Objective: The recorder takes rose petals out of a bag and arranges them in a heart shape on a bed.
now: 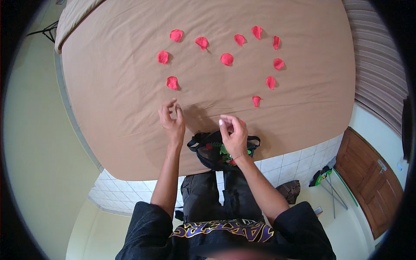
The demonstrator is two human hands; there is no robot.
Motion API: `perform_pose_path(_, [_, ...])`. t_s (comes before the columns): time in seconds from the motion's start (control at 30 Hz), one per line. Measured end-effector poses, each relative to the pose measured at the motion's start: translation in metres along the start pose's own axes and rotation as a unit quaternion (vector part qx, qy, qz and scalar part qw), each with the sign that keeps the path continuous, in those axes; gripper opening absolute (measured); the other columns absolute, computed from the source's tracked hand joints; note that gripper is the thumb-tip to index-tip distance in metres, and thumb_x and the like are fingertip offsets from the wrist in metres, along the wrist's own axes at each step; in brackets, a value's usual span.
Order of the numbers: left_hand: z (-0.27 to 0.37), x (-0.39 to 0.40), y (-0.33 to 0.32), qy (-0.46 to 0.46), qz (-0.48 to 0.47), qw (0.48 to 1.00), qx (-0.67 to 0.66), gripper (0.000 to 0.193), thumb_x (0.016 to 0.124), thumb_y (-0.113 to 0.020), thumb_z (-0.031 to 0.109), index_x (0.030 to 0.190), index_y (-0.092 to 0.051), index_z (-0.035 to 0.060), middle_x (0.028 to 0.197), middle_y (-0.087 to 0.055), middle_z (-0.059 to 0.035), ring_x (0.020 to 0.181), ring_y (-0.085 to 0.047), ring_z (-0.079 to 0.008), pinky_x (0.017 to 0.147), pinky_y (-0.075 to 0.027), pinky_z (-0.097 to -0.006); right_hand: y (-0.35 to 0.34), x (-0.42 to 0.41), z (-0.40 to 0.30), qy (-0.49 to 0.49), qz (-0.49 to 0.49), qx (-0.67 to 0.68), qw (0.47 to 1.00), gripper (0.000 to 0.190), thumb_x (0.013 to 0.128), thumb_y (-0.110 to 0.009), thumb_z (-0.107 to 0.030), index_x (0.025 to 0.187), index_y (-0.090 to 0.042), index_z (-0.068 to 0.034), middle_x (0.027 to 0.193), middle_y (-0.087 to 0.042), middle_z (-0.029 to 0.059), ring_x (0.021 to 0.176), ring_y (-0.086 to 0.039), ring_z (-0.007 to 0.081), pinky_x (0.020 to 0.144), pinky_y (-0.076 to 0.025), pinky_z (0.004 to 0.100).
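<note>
My left hand (172,118) hovers over the bed with thumb and fingers apart and nothing visible between them. Just beyond its fingertips lies a red artificial rose petal (172,83). My right hand (234,130) has curled fingers, its thumb close to the fingertips; whether anything is pinched there is unclear. Behind its knuckles a red petal (242,122) is mostly hidden. Under my right hand, at the bed's near edge, sits a black mesh bag (208,157) with red flowers and green leaves inside. Several more petals, among them a central one (227,59), form a partial heart outline.
A tan fitted sheet (130,97) covers the bed, wrinkled in places. White floor tiles (279,165) show past its near edge. To the right are a striped curtain (373,55), a wooden door (364,175), a brown bag (289,191) and a green-and-black object on thin legs (325,177).
</note>
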State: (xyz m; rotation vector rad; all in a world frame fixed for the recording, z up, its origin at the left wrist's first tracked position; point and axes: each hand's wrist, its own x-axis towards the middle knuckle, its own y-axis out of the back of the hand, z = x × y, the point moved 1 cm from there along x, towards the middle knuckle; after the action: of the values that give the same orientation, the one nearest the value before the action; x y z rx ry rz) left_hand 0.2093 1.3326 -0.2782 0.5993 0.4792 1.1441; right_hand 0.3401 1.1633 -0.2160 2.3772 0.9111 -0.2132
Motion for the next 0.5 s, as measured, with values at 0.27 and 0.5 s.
perform_pose_path(0.27, [-0.012,-0.091,0.019,0.072,-0.037,0.995,-0.052,0.021,0.092,-0.068,0.004,0.113,-0.069,0.0067,0.109,-0.068,-0.0078,0.102,-0.062,-0.0247,0.078,-0.049,-0.0363,-0.044,0.172,-0.027,0.304,0.024,-0.22,0.926,0.05,0.098,-0.064,-0.023,0.143,-0.054,-0.003,0.144,-0.054,0.0153,0.135,-0.046,0.0343,0.111,-0.038,0.0486])
perform_pose_path(0.5, [-0.015,-0.112,0.024,0.105,-0.066,0.989,-0.079,0.02,0.092,-0.066,0.002,0.111,-0.068,0.0069,0.113,-0.069,-0.0076,0.105,-0.061,-0.0249,0.08,-0.049,-0.0359,-0.071,0.214,-0.017,0.24,-0.082,-0.432,0.866,0.06,0.105,-0.05,-0.041,0.155,-0.042,-0.011,0.166,-0.028,0.01,0.152,-0.026,0.0356,0.122,-0.021,0.06])
